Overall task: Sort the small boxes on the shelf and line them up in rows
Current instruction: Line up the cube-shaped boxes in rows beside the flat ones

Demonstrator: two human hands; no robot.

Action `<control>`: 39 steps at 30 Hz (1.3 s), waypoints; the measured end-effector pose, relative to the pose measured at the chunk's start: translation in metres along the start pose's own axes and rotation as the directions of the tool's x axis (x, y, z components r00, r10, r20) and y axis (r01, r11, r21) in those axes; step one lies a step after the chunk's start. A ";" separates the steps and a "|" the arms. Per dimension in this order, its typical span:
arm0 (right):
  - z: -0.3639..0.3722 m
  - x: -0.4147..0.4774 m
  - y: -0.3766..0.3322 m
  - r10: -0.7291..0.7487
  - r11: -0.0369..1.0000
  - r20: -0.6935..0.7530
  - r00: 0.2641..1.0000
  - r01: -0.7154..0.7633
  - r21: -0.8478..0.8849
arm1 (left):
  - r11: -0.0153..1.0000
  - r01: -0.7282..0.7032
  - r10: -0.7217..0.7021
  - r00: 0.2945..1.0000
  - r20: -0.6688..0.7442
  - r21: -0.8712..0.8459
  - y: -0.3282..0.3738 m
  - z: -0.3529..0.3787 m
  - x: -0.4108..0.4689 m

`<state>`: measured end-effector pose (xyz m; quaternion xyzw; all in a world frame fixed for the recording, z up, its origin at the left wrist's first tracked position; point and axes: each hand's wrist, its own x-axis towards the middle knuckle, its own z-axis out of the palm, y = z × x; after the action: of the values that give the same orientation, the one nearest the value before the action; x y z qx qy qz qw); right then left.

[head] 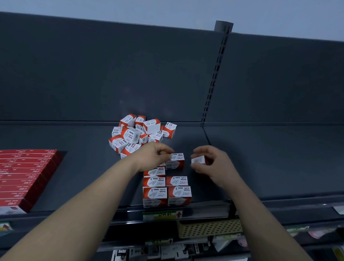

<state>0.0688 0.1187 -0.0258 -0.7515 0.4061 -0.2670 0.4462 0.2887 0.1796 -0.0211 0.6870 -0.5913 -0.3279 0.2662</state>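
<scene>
Hands are sorting small red-and-white paper clip boxes on a dark shelf [67,136].
The left hand [153,156] is pinching the rear box [176,160] at the back end of two neat rows [164,189] reaching the shelf's front edge. The right hand [209,164] is gripping a loose box [198,159] just beside it. Behind, a jumbled pile [139,132] is sitting near the back wall, with flat red packs [15,174] stacked far left.

Six visible lined-up boxes [154,195], one heap [139,132]
</scene>
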 end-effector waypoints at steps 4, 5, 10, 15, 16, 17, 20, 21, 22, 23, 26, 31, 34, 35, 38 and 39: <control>-0.007 -0.005 0.012 0.029 0.999 0.015 0.999 -0.030 0.029 | 0.999 0.014 -0.014 1.000 -0.009 -0.039 -0.001 -0.001 -0.002; -0.011 -0.006 0.014 0.038 0.999 0.028 0.999 -0.038 0.018 | 0.999 0.015 -0.015 1.000 -0.012 -0.041 -0.001 -0.001 -0.003; -0.019 -0.008 0.015 0.068 0.997 0.167 0.984 -0.059 -0.058 | 0.999 0.013 -0.013 1.000 -0.010 -0.033 -0.002 0.002 -0.003; -0.012 -0.001 0.004 0.034 0.997 0.146 0.989 -0.023 -0.075 | 0.998 0.020 -0.021 1.000 -0.013 -0.051 -0.002 0.000 -0.004; -0.011 -0.001 0.001 0.018 0.999 0.117 0.993 -0.014 -0.034 | 0.998 0.022 -0.023 1.000 -0.017 -0.056 -0.002 -0.001 -0.004; -0.010 0.000 -0.001 0.010 1.000 0.103 0.995 -0.009 -0.010 | 0.998 0.022 -0.023 0.999 -0.022 -0.065 -0.002 -0.001 -0.005; -0.002 -0.001 -0.007 0.005 1.000 0.136 0.991 -0.006 0.006 | 0.994 0.019 -0.022 0.999 -0.025 -0.107 -0.003 -0.001 -0.008; 0.001 -0.002 -0.008 0.012 1.000 0.153 0.988 -0.013 0.007 | 0.994 0.017 -0.020 0.999 -0.026 -0.108 -0.003 -0.001 -0.009; 0.003 -0.003 -0.007 0.021 1.000 0.163 0.986 -0.023 0.010 | 0.994 0.015 -0.019 0.999 -0.027 -0.109 -0.003 -0.001 -0.009; 0.004 -0.004 -0.006 0.031 0.999 0.163 0.986 -0.033 0.011 | 0.994 0.016 -0.019 0.999 -0.028 -0.112 -0.003 0.000 -0.010; 0.000 -0.006 0.000 0.057 0.998 0.149 0.987 -0.057 -0.005 | 0.993 0.021 -0.024 0.999 -0.027 -0.114 -0.004 -0.001 -0.011; 0.005 -0.006 -0.001 0.093 0.992 0.191 0.977 -0.107 0.069 | 0.995 0.038 -0.037 0.999 0.012 -0.096 -0.003 0.000 -0.009; 0.009 -0.003 -0.004 0.106 0.986 0.198 0.974 -0.128 0.104 | 0.996 0.038 -0.037 0.999 0.024 -0.082 -0.002 -0.001 -0.008; 0.010 -0.002 -0.005 0.117 0.986 0.172 0.978 -0.135 0.096 | 0.996 0.040 -0.038 0.999 0.024 -0.084 -0.002 -0.001 -0.008; 0.014 0.000 -0.008 0.143 0.984 0.110 0.984 -0.154 0.095 | 0.993 0.050 -0.050 0.999 0.002 -0.106 -0.001 -0.002 -0.009; 0.017 0.001 -0.010 0.152 0.976 0.129 0.980 -0.170 0.138 | 0.991 0.054 -0.057 0.998 -0.023 -0.120 -0.001 -0.002 -0.011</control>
<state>0.0858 0.1286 -0.0248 -0.6953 0.4178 -0.2145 0.5441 0.2904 0.1902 -0.0191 0.6903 -0.5477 -0.3610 0.3053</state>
